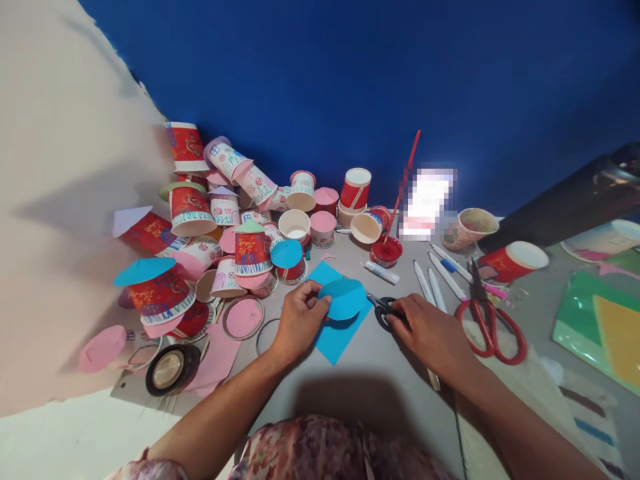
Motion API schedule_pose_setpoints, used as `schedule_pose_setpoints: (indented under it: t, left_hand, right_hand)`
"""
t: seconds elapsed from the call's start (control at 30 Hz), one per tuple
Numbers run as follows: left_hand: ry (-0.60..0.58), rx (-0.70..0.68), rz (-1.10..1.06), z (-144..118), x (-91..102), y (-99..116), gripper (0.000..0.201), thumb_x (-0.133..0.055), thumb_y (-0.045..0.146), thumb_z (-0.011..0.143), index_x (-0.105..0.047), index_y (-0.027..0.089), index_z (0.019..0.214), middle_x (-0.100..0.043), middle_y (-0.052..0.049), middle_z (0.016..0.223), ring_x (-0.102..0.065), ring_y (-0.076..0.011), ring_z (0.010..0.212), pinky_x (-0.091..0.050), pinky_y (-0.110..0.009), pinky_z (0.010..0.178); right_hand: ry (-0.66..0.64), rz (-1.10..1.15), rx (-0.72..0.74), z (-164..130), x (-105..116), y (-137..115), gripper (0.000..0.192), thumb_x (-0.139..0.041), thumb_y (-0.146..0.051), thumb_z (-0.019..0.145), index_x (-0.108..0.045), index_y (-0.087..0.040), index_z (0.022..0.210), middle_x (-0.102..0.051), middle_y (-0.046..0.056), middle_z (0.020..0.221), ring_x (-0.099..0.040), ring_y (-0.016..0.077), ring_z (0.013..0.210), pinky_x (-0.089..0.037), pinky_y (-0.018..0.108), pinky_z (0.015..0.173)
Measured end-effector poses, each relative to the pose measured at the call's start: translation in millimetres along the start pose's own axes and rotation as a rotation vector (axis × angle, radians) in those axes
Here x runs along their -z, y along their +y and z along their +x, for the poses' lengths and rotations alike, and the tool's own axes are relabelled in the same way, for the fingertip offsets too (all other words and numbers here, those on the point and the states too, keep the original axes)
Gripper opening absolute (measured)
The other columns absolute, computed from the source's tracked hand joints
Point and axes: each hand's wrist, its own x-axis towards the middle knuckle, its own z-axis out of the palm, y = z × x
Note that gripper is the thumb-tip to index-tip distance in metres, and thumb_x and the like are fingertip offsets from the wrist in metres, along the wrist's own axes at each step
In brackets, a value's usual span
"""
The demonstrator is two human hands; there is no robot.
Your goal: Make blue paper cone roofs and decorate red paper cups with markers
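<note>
My left hand (300, 317) pinches a blue paper disc (343, 299) between thumb and fingers at its left edge. Under the disc, a blue paper sheet (334, 348) lies at an angle on the grey table. My right hand (417, 323) is closed around the handles of small black scissors (381, 307). Their tips point left, close to the right edge of the disc. My palm and fingers partly hide the handles. Just behind the sheet stands a red paper cup with a round blue paper top (287, 254).
Decorated paper cups (183, 207) are heaped at the left. A tape roll (173, 369) lies in front of them. A red paint pot with a stick (386, 251) stands at the back. White pens (430, 283) and large red-handled scissors (490, 327) lie at the right, near green sheets (580, 313).
</note>
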Motion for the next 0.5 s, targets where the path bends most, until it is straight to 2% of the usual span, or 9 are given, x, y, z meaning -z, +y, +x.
schedule_pose_setpoints:
  t: [0.07,0.17,0.23,0.3,0.4,0.5]
  left_hand:
    - [0.025,0.029,-0.071,0.0,0.5,0.6,0.020,-0.068,0.036,0.080,-0.054,0.021,0.079,-0.046,0.010,0.051,-0.051,-0.0095,0.046,-0.036,-0.019,0.046]
    - [0.053,0.029,-0.120,-0.9,-0.2,1.5,0.021,-0.068,0.035,0.079,-0.052,0.021,0.078,-0.048,0.009,0.055,-0.055,-0.0103,0.048,-0.038,-0.020,0.047]
    - [0.063,-0.002,-0.135,-1.5,-0.8,1.0,0.021,-0.067,0.034,0.079,-0.051,0.021,0.077,-0.046,0.010,0.055,-0.049,-0.0083,0.045,-0.036,-0.019,0.046]
    - [0.081,-0.042,-0.133,-1.9,-0.7,-0.2,0.020,-0.066,0.032,0.080,-0.050,0.022,0.077,-0.044,0.010,0.055,-0.041,-0.0066,0.044,-0.032,-0.020,0.045]
    - [0.129,-0.088,-0.058,-2.4,0.9,-1.4,0.016,-0.065,0.031,0.081,-0.053,0.021,0.079,-0.046,0.009,0.058,-0.041,-0.0075,0.047,-0.032,-0.021,0.047]
    - [0.168,-0.125,0.034,-2.9,2.6,-0.3,0.012,-0.064,0.029,0.082,-0.056,0.021,0.079,-0.049,0.007,0.061,-0.045,-0.0092,0.050,-0.034,-0.022,0.050]
  right_hand:
    - [0.001,0.187,-0.085,0.0,5.9,-0.2,0.022,-0.056,-0.039,0.093,-0.067,-0.021,0.098,-0.072,0.008,0.091,-0.068,0.0253,0.077,-0.042,0.032,0.060]
    - [-0.157,0.656,-0.241,-0.8,15.6,0.5,0.032,-0.058,-0.050,0.091,-0.069,-0.020,0.099,-0.071,0.006,0.078,-0.058,0.0176,0.058,-0.039,0.030,0.054]
    - [-0.306,1.013,-0.303,-1.4,20.4,0.4,0.041,-0.066,-0.056,0.086,-0.071,-0.018,0.100,-0.072,0.007,0.083,-0.046,0.0104,0.049,-0.031,0.026,0.047]
    - [-0.385,1.277,-0.326,-2.2,22.6,-0.6,0.048,-0.078,-0.056,0.076,-0.073,-0.016,0.100,-0.073,0.010,0.094,-0.039,0.0060,0.049,-0.025,0.024,0.044]
    - [-0.442,1.381,-0.352,-4.3,21.6,-4.2,0.054,-0.090,-0.053,0.061,-0.077,-0.014,0.097,-0.073,0.011,0.090,-0.043,0.0074,0.053,-0.027,0.022,0.045]
    - [-0.479,1.278,-0.333,-7.0,18.2,-9.4,0.045,-0.091,-0.052,0.057,-0.078,-0.014,0.079,-0.068,0.005,0.070,-0.051,0.0114,0.058,-0.036,0.023,0.050]
